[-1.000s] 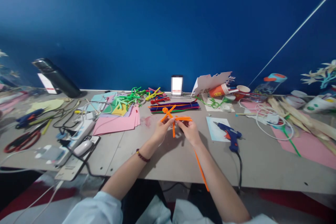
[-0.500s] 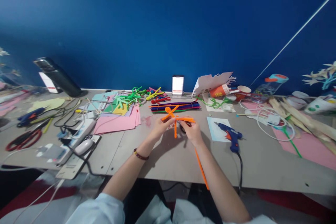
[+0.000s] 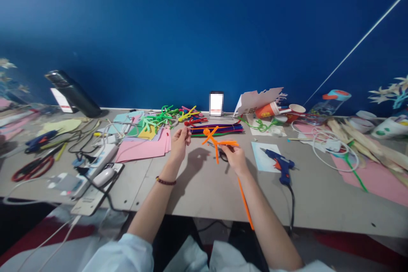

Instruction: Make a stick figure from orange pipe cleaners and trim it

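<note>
My right hand pinches an orange pipe cleaner figure by the strands on its right side. The figure has a small rounded head and several thin limbs sticking out. To its left, raised above the table, my left hand has its thumb and fingers pressed together; whether anything small is between them I cannot make out. Dark-handled scissors lie partly hidden behind my right hand. Beside my right forearm, a straight orange pipe cleaner hangs past the table's front edge. A bundle of purple pipe cleaners lies just beyond.
A blue glue gun rests on a pale blue sheet to the right. Green pipe cleaner pieces and pink paper are at left, near a power strip with cables. A phone stands against the wall.
My left hand has let go of the orange figure and moved left and slightly up. The figure stays in my right hand, shifted slightly right.
</note>
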The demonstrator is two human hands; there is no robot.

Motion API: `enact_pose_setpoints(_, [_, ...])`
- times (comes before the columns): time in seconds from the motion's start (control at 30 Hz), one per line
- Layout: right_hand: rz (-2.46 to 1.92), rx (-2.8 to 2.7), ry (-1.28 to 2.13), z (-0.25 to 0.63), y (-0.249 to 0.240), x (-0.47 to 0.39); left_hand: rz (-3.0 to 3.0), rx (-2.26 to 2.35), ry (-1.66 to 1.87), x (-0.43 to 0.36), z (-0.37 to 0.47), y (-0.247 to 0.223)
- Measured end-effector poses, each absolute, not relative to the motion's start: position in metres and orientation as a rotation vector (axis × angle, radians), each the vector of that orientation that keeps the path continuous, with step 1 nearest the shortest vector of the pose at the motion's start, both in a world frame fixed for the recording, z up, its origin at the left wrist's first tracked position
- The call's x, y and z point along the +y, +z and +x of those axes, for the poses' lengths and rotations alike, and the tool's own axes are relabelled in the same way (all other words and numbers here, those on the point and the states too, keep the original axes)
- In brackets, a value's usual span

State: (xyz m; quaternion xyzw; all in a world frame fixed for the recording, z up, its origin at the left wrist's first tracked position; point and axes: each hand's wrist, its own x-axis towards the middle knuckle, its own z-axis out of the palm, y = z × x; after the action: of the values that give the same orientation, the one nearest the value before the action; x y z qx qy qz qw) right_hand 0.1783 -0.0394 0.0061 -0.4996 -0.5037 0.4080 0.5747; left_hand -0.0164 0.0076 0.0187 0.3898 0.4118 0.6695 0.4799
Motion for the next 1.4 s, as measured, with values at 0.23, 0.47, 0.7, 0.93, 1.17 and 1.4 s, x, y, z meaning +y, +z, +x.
enact_pose_setpoints(0.23, [-1.289,-1.056,0.767,0.186,0.008,-0.036,1.076,1.262,1.398,0.014,-0.029,0.022])
enact_pose_setpoints(0.47, [-0.982,-0.818,1.286,0.187,0.003,-0.033,2.305,1.437,1.055,0.022,-0.025,0.043])
enact_pose_setpoints(0.7, [-0.875,-0.779,1.372,0.189,0.001,-0.028,2.317,1.058,0.396,0.049,-0.053,0.05])
enact_pose_setpoints(0.93, [-0.837,-0.722,1.424,0.186,0.004,-0.031,2.413,1.168,0.51,0.043,-0.056,0.072])
enact_pose_setpoints(1.17, [-0.646,-0.812,1.603,0.185,0.008,-0.042,2.277,1.208,0.721,0.028,-0.037,0.076])
enact_pose_setpoints(1.4, [-0.523,-0.82,1.758,0.184,0.0,-0.043,1.657,1.055,0.869,0.015,-0.009,0.077])
